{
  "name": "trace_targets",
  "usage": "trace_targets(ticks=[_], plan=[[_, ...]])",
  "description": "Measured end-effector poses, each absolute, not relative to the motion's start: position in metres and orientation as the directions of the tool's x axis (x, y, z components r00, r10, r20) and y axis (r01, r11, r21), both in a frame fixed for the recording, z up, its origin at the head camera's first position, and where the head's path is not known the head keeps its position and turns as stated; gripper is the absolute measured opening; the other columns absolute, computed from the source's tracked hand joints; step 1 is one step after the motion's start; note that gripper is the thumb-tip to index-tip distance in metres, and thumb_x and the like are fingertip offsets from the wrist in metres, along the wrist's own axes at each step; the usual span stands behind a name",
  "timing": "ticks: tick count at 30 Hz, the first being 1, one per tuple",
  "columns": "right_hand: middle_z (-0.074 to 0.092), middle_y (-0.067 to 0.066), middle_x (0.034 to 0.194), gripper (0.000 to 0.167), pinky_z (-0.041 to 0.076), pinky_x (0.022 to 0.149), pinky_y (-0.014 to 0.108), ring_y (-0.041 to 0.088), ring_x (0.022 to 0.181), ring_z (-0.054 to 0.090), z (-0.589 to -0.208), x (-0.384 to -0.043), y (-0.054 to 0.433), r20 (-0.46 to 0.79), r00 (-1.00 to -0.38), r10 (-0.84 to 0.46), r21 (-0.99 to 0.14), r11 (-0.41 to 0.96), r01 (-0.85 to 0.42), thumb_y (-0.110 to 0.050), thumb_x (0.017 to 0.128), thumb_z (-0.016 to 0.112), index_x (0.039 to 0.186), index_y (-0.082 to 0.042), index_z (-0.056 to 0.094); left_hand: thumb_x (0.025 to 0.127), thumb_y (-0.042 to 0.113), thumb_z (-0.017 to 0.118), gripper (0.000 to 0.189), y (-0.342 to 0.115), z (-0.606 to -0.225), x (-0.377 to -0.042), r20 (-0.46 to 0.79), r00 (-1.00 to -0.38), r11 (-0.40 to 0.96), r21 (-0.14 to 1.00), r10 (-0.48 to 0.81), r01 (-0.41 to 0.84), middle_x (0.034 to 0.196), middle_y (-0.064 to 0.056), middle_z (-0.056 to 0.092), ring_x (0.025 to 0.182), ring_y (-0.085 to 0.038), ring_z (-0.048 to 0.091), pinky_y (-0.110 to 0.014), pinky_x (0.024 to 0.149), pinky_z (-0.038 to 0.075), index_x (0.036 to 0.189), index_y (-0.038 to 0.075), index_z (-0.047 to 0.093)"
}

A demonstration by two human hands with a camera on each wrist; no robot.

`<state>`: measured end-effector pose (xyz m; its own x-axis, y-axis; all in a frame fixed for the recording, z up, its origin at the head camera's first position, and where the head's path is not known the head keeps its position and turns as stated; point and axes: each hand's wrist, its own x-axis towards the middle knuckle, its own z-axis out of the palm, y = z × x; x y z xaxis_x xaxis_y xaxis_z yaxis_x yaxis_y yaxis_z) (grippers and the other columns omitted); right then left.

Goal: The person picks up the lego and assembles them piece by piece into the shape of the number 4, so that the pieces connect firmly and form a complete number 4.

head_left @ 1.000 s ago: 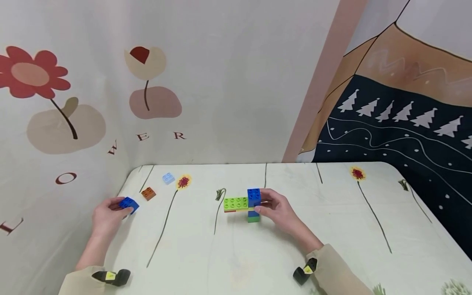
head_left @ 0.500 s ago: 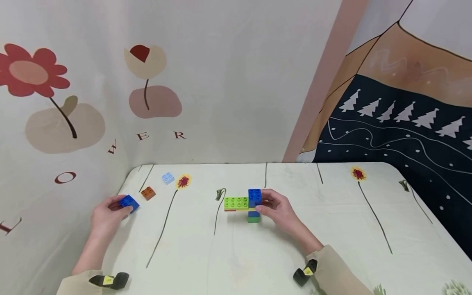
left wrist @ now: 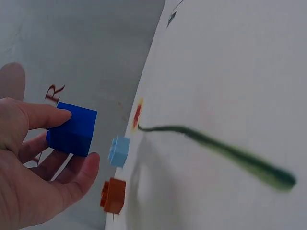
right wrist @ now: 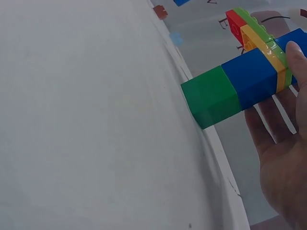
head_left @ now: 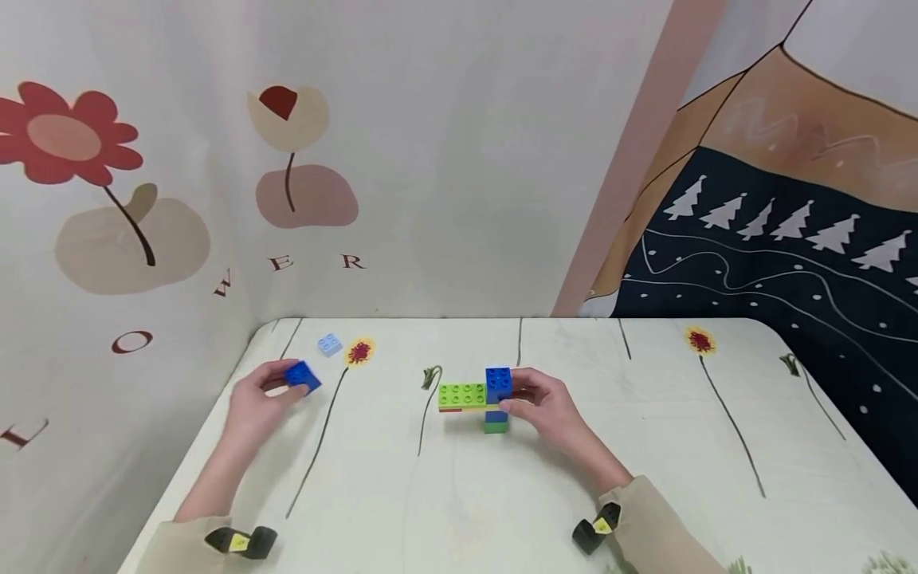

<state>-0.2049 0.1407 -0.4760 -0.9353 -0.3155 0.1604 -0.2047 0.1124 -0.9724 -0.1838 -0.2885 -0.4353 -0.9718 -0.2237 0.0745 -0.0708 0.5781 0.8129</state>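
Observation:
My left hand (head_left: 260,402) pinches a square blue toy brick (head_left: 302,378) between thumb and fingers, above the table's left side. In the left wrist view that blue brick (left wrist: 73,129) shows smooth sides. My right hand (head_left: 551,410) grips a built stack of toy bricks (head_left: 497,387) near the table's middle. From the right wrist, the stack shows a green brick (right wrist: 211,98) at the bottom, a blue brick (right wrist: 250,78) over it, then yellow and lime layers and another blue brick on top. A lime arm (head_left: 462,394) juts left, with a red brick (right wrist: 235,26) under its end.
A light blue brick (head_left: 330,344) lies at the back left of the table (head_left: 459,494). The orange brick (left wrist: 113,195) is near it, hidden behind the left hand in the head view. Printed cloth walls (head_left: 459,159) rise behind and to the left.
My left hand has moved right and away from me with the blue brick, now covering the orange brick in the head view. The right hand and stack have stayed put.

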Motion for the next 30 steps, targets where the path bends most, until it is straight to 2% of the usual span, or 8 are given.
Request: trace_targets(ticks=[6, 10, 13, 15, 24, 30], plan=[[0.068, 0.022, 0.119, 0.042, 0.055, 0.092, 0.025, 0.033, 0.107, 0.067, -0.474, -0.205, 0.141, 0.158, -0.935, -0.317, -0.975, 0.102, -0.2, -0.002, 0.091, 0.077, 0.13, 0.005, 0.064, 0.096, 0.006, 0.072, 0.043, -0.253, -0.433, -0.185, 0.082, -0.993, 0.57, 0.822, -0.09, 0.016, 0.128, -0.026, 0.062, 0.117, -0.039, 0.058, -0.011, 0.08, 0.049, 0.136, -0.004, 0.059], [0.068, 0.021, 0.118, 0.04, 0.055, 0.091, 0.025, 0.034, 0.106, 0.068, -0.474, -0.204, 0.141, 0.142, -0.939, -0.312, -0.979, 0.097, -0.18, -0.002, 0.09, 0.078, 0.128, 0.006, 0.065, 0.095, 0.003, 0.072, 0.044, -0.232, -0.428, -0.185, 0.055, -0.998, 0.546, 0.837, -0.014, 0.038, 0.131, -0.025, 0.06, 0.12, -0.038, 0.057, -0.025, 0.09, 0.056, 0.137, -0.002, 0.059], [0.068, 0.021, 0.118, 0.04, 0.055, 0.092, 0.025, 0.034, 0.107, 0.067, -0.474, -0.205, 0.141, 0.137, -0.941, -0.309, -0.981, 0.093, -0.173, -0.003, 0.09, 0.078, 0.127, 0.005, 0.065, 0.094, 0.002, 0.073, 0.045, -0.217, -0.423, -0.184, 0.032, -0.999, 0.516, 0.855, 0.035, 0.045, 0.134, -0.024, 0.059, 0.122, -0.039, 0.056, -0.036, 0.095, 0.056, 0.138, -0.001, 0.059], [0.068, 0.021, 0.119, 0.04, 0.055, 0.093, 0.026, 0.033, 0.107, 0.067, -0.475, -0.205, 0.14, 0.132, -0.943, -0.307, -0.981, 0.097, -0.169, -0.003, 0.091, 0.078, 0.128, 0.005, 0.065, 0.094, 0.002, 0.073, 0.045, -0.209, -0.42, -0.184, 0.02, -0.997, 0.489, 0.871, 0.068, 0.051, 0.136, -0.024, 0.058, 0.124, -0.039, 0.056, -0.038, 0.096, 0.056, 0.137, 0.0, 0.06], [0.067, 0.019, 0.12, 0.04, 0.053, 0.095, 0.025, 0.03, 0.11, 0.065, -0.476, -0.203, 0.14, 0.122, -0.946, -0.3, -0.983, 0.093, -0.156, -0.005, 0.092, 0.077, 0.129, 0.003, 0.065, 0.093, -0.001, 0.073, 0.043, -0.175, -0.416, -0.189, -0.004, -0.986, 0.328, 0.943, 0.165, 0.051, 0.135, -0.019, 0.06, 0.122, -0.036, 0.057, -0.032, 0.091, 0.058, 0.135, 0.002, 0.063], [0.067, 0.019, 0.121, 0.039, 0.053, 0.096, 0.026, 0.031, 0.111, 0.065, -0.478, -0.204, 0.14, 0.12, -0.947, -0.299, -0.984, 0.093, -0.154, -0.005, 0.092, 0.077, 0.128, 0.003, 0.065, 0.093, -0.001, 0.073, 0.042, -0.155, -0.415, -0.194, 0.014, -0.976, 0.253, 0.965, 0.219, 0.071, 0.133, -0.018, 0.061, 0.121, -0.034, 0.059, -0.031, 0.092, 0.057, 0.134, 0.001, 0.063]])
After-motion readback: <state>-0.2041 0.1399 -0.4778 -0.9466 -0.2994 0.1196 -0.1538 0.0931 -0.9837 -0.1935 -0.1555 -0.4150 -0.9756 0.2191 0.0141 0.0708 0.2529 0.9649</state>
